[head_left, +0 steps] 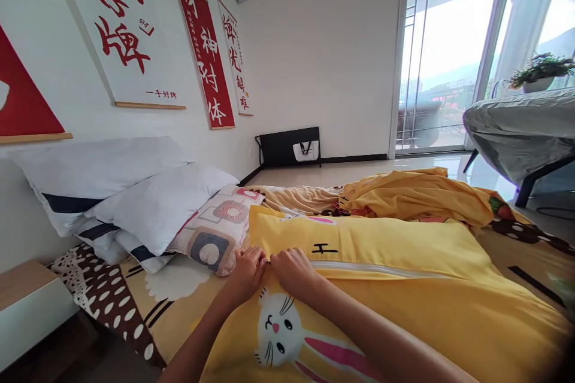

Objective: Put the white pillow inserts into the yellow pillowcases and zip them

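A yellow duvet cover (395,245) with a rabbit print lies across the bed in front of me, and a white zipper (377,269) runs along it. My left hand (250,269) is closed on the cover's edge at the left end of the zipper line. Close beside it, my right hand (294,269) is pinched at the same seam, its fingertips almost meeting the left ones. A small dark bit shows between the fingertips; whether it is the zipper pull I cannot tell. The part of the zipper under my right hand is hidden.
White pillows (179,200) and a patterned cushion (215,230) are piled at the left by the wall. Crumpled yellow fabric (417,194) lies on the bed's far side. A bedside cabinet (31,311) stands at the left, and a covered table (525,119) at the right.
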A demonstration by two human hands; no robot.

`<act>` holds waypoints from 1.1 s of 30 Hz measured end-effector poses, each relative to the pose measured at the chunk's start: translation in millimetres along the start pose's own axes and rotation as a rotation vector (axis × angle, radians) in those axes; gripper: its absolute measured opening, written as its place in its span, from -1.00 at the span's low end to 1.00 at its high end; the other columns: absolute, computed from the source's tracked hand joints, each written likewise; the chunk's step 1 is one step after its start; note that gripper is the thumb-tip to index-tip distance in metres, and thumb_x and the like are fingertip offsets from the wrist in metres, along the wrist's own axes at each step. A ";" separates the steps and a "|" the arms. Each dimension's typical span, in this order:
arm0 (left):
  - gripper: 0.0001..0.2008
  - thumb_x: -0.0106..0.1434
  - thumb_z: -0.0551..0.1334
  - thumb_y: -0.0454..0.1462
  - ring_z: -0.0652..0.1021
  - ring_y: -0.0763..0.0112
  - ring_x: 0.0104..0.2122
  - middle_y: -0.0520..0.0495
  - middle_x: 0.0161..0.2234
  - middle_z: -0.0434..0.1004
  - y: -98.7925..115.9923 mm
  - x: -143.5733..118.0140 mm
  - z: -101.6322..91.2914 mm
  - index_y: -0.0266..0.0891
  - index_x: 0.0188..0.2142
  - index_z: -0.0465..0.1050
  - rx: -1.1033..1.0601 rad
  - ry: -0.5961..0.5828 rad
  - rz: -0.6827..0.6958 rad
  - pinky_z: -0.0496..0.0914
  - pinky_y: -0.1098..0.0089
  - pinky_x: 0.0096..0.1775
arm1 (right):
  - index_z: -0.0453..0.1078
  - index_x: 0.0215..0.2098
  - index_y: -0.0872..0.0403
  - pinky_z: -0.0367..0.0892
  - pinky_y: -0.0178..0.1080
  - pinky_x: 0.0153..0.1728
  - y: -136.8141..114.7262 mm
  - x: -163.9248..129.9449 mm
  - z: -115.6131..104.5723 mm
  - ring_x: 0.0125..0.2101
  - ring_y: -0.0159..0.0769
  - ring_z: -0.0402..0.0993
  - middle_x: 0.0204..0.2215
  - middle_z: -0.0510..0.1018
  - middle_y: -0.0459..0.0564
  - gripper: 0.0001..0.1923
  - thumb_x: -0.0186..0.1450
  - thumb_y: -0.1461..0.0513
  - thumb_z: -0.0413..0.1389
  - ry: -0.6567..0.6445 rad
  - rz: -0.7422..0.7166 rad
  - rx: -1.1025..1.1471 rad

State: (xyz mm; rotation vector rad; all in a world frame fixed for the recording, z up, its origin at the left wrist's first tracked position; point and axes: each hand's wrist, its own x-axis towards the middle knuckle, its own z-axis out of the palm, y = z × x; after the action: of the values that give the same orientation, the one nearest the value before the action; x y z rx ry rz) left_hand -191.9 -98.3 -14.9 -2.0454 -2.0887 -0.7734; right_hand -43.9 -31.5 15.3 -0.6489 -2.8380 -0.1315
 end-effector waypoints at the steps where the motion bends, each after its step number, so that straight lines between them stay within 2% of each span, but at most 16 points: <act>1: -0.72 0.34 -0.13 -0.24 0.44 0.30 -0.32 -0.05 -0.36 0.46 -1.0 -0.1 0.7 -0.21 -0.39 0.27 -0.010 0.007 -0.011 0.16 0.20 -0.17 | 0.46 -0.33 0.17 0.16 -0.26 -0.43 -1.1 -0.6 1.4 -0.31 -0.11 0.55 -0.41 0.58 0.17 -0.78 0.26 0.41 -0.03 -0.003 -0.023 -0.025; 5: -0.73 0.31 -0.07 -0.22 0.44 0.35 -0.39 0.00 -0.42 0.47 -5.8 2.1 3.6 -0.22 -0.43 0.29 -0.064 0.022 -0.053 0.17 0.23 -0.18 | 0.42 -0.36 0.15 0.16 -0.23 -0.41 -0.9 -0.3 9.3 -0.35 -0.16 0.53 -0.41 0.57 0.13 -0.75 0.28 0.45 -0.07 0.005 -0.083 -0.096; 9: -0.74 0.28 -0.05 -0.19 0.45 0.38 -0.43 0.02 -0.48 0.47 -9.4 6.4 4.7 -0.21 -0.45 0.28 -0.104 0.033 -0.068 0.21 0.28 -0.23 | 0.40 -0.36 0.14 0.16 -0.20 -0.36 1.5 1.0 9.8 -0.38 -0.19 0.50 -0.44 0.55 0.10 -0.79 0.25 0.44 -0.04 0.012 -0.059 -0.115; 12: -0.72 0.29 -0.07 -0.17 0.46 0.35 -0.42 -0.02 -0.46 0.48 -15.0 8.3 4.7 -0.21 -0.45 0.28 -0.120 0.062 -0.078 0.24 0.26 -0.21 | 0.39 -0.32 0.13 0.17 -0.19 -0.29 9.7 -9.4 3.4 -0.36 -0.22 0.46 -0.44 0.53 0.06 -0.80 0.28 0.42 -0.05 0.090 -0.041 -0.130; 15: -0.72 0.30 -0.09 -0.17 0.48 0.31 -0.36 -0.07 -0.40 0.50 -22.7 6.9 4.0 -0.21 -0.38 0.31 -0.143 0.132 -0.103 0.26 0.21 -0.16 | 0.39 -0.32 0.11 0.17 -0.17 -0.24 30.9 -36.2 -4.1 -0.27 -0.19 0.41 -0.35 0.51 0.06 -0.87 0.32 0.29 0.00 0.245 -0.067 -0.155; 17: -0.73 0.31 -0.07 -0.20 0.50 0.26 -0.23 -0.12 -0.26 0.53 -24.6 4.4 2.8 -0.21 -0.24 0.36 -0.148 0.225 -0.100 0.26 0.18 -0.10 | 0.40 -0.32 0.10 0.17 -0.16 -0.22 52.6 -60.4 -7.7 -0.23 -0.16 0.38 -0.30 0.50 0.06 -0.90 0.29 0.24 0.07 0.325 -0.070 -0.176; 19: -0.71 0.32 -0.04 -0.23 0.46 0.22 -0.04 -0.15 -0.07 0.49 -20.7 2.3 1.4 -0.18 -0.08 0.35 -0.137 0.272 -0.025 0.24 0.16 0.01 | 0.40 -0.33 0.10 0.17 -0.16 -0.21 78.2 -85.6 -9.6 -0.25 -0.19 0.37 -0.31 0.49 0.05 -0.92 0.29 0.28 0.06 0.366 -0.045 -0.174; 20: -0.70 0.32 -0.03 -0.24 0.41 0.22 0.04 -0.15 0.00 0.46 -16.6 2.3 1.0 -0.16 -0.01 0.33 -0.131 0.248 0.033 0.20 0.15 0.07 | 0.39 -0.34 0.09 0.18 -0.17 -0.21 91.7 -97.5 -10.2 -0.28 -0.22 0.37 -0.33 0.49 0.04 -0.89 0.31 0.29 0.03 0.365 -0.028 -0.154; 22: -0.67 0.33 -0.01 -0.26 0.35 0.23 0.10 -0.13 0.06 0.41 -5.7 5.6 1.1 -0.13 0.05 0.30 -0.145 0.125 0.135 0.15 0.16 0.12 | 0.37 -0.38 0.08 0.19 -0.20 -0.24 118.2 -119.1 -11.0 -0.33 -0.27 0.36 -0.38 0.48 0.01 -0.81 0.36 0.28 -0.04 0.322 0.015 -0.092; 24: -0.71 0.33 -0.01 -0.26 0.38 0.24 0.04 -0.13 0.00 0.44 4.1 13.2 3.2 -0.14 0.01 0.32 -0.181 -0.016 0.170 0.17 0.15 0.09 | 0.36 -0.38 0.06 0.21 -0.23 -0.27 142.2 -138.1 -12.1 -0.37 -0.30 0.36 -0.40 0.47 -0.01 -0.76 0.39 0.22 -0.08 0.282 0.048 -0.047; 26: -0.81 0.31 0.03 -0.26 0.42 0.25 -0.11 -0.11 -0.15 0.46 8.3 22.8 6.7 -0.19 -0.16 0.37 -0.216 -0.096 0.152 0.21 0.16 0.00 | 0.37 -0.37 0.04 0.23 -0.23 -0.28 162.7 -155.9 -13.9 -0.38 -0.29 0.38 -0.42 0.47 -0.02 -0.74 0.39 0.17 -0.08 0.264 0.073 -0.032; 29: -0.87 0.26 0.10 -0.22 0.38 0.33 -0.29 -0.03 -0.34 0.37 1.5 34.1 12.2 -0.22 -0.39 0.30 -0.339 -0.155 0.109 0.24 0.26 -0.16 | 0.36 -0.43 0.02 0.26 -0.24 -0.33 188.5 -182.4 -16.6 -0.41 -0.29 0.39 -0.45 0.47 -0.03 -0.72 0.37 0.13 -0.05 0.215 0.173 0.022; 33: -0.75 0.23 0.16 -0.10 0.25 0.46 -0.43 0.07 -0.43 0.21 -16.6 38.0 15.4 -0.21 -0.42 0.25 -0.664 -0.242 0.044 0.19 0.40 -0.37 | 0.33 -0.48 0.01 0.29 -0.27 -0.37 216.3 -215.5 -20.3 -0.43 -0.31 0.38 -0.46 0.47 0.00 -0.66 0.37 0.09 -0.09 0.173 0.370 0.187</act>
State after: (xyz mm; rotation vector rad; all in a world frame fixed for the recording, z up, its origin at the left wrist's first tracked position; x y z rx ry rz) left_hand -206.9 -56.8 -16.6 -2.6066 -2.0792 -1.4286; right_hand 243.8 69.9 -8.6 -1.0465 -2.4779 0.1322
